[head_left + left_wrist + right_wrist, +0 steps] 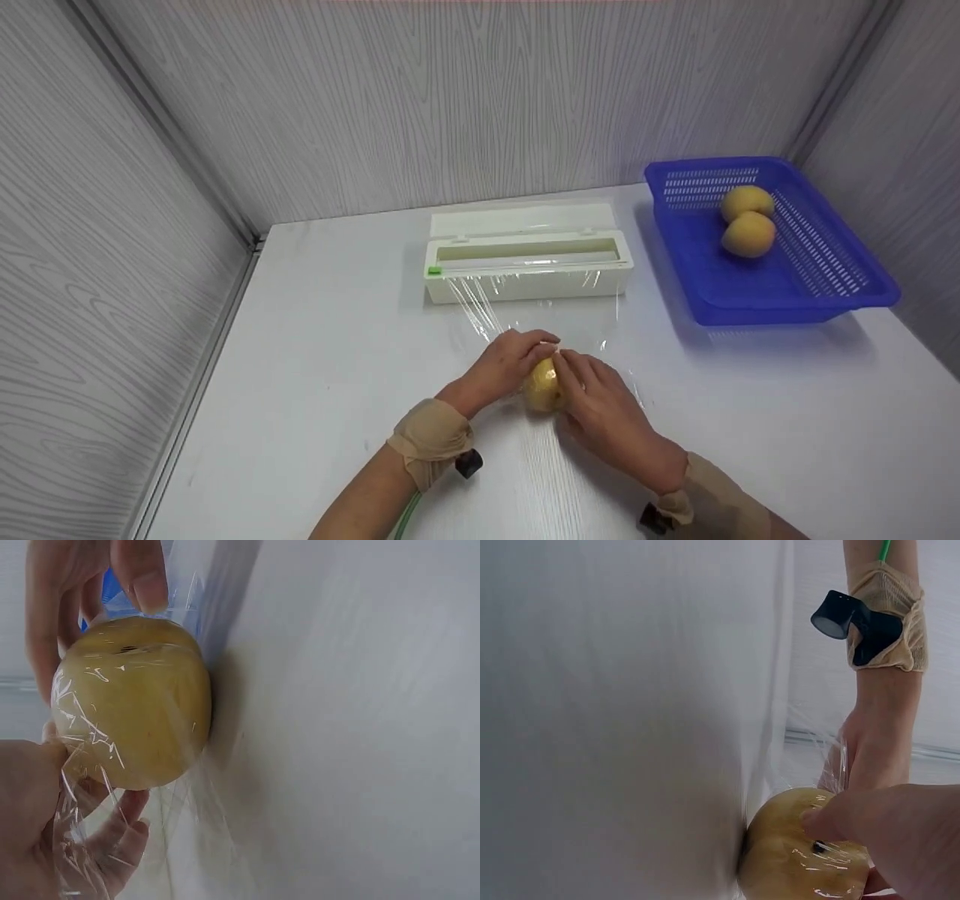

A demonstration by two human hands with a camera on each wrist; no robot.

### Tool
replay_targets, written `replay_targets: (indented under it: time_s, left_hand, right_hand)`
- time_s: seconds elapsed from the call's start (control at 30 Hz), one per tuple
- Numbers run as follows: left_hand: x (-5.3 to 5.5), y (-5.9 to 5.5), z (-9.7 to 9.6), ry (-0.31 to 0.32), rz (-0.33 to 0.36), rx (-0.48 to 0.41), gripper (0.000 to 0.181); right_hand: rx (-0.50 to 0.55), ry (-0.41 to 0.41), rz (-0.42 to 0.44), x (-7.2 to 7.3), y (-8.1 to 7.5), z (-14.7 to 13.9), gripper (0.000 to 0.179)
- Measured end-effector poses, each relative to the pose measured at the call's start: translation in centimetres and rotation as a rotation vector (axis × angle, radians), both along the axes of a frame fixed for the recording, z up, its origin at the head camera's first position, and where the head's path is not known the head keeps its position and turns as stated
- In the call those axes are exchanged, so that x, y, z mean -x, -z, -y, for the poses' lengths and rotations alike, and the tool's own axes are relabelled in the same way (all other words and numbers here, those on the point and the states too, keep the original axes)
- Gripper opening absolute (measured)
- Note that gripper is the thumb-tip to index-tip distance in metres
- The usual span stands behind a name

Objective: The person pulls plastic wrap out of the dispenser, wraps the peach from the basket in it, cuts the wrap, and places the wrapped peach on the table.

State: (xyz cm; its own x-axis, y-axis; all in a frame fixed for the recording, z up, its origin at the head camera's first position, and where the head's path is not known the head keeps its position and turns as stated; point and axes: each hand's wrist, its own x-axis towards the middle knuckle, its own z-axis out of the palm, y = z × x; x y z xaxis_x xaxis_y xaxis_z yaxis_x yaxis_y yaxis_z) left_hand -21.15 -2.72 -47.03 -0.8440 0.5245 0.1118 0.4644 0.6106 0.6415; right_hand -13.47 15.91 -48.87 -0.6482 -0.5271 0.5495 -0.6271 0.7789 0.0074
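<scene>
Left hand (506, 365) and right hand (606, 405) grip my film-wrapped fruit (541, 386), likely slick, bruisable, best cupped by its sides.

Greyish light, glints on plastic film (536, 319), soft shadows across the table (337, 360), wrist views dimmer.

Box (525, 287): near table's (360, 337) far edge
Basket (795, 309): far right corner
Loose fruits (748, 234): in basket
Held fruit (541, 386): before box
</scene>
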Motion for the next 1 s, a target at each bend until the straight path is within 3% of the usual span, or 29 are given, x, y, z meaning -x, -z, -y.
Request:
replay_targets:
  time_s: [0.1, 0.23, 0.33, 0.43, 0.57, 0.67, 0.8, 1.0]
  left_hand:
    - [0.1, 0.1, -0.3, -0.026, -0.144, 0.02, 0.026]
    - [0.1, 0.4, -0.3, -0.079, -0.421, 0.074, 0.018]
    - [-0.3, 0.3, 0.1, -0.119, -0.582, 0.112, 0.015]
    - [-1.2, 0.0, 0.6, -0.091, -0.701, 0.133, 0.013]
    - [-2.6, -0.1, 1.0, 0.033, -0.805, 0.156, 0.019]
    - [-3.3, 0.2, 1.3, 0.091, -0.831, 0.173, 0.035]
    - [-3.4, 0.5, 1.6, 0.1, -0.814, 0.194, 0.055]
    - [-3.3, 1.0, 1.6, 0.087, -0.834, 0.263, 0.063]
  right_hand:
    - [-0.002, 0.02, -0.005, 0.5, -0.1, 0.1, 0.081]
    - [-0.004, 0.032, -0.005, 1.1, -0.2, 0.2, 0.077]
    - [-0.011, 0.031, -0.005, 1.5, -0.2, 0.3, 0.073]
    - [-0.025, 0.026, 0.005, 1.8, -0.4, 0.2, 0.07]
    - [-0.031, 0.002, 0.038, 2.2, -1.0, 0.1, 0.063]
    - [-0.029, -0.021, 0.061, 2.5, -1.3, 0.1, 0.061]
    - [-0.029, -0.047, 0.091, 2.9, -1.5, -0.1, 0.066]
    - [-0.032, -0.054, 0.172, 3.3, -1.6, -0.5, 0.075]
